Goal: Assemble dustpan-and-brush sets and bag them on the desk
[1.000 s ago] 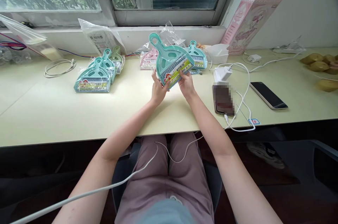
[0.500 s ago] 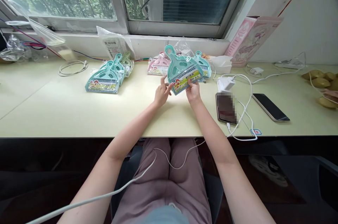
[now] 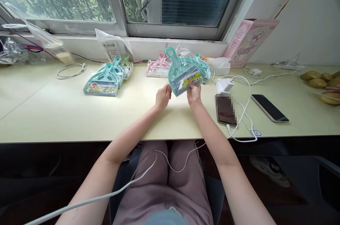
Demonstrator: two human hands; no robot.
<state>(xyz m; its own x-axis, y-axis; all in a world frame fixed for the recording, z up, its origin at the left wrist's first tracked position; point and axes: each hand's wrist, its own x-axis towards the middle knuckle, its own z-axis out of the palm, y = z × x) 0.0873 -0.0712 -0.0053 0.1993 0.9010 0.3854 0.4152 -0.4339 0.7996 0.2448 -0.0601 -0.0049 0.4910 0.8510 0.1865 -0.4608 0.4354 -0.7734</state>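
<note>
From where I stand, this is an office or a light workroom, though I can't tell which of the two. A long pale worktop (image 3: 53, 119) runs beneath a metal-framed window (image 3: 120, 5), a dark chair (image 3: 216, 191) drawn up to it. Plastic-wrapped dustpan sets (image 3: 102, 79) share the surface with phones (image 3: 270, 108), a white charger (image 3: 224, 85) and a tall pink box (image 3: 251, 42).
</note>
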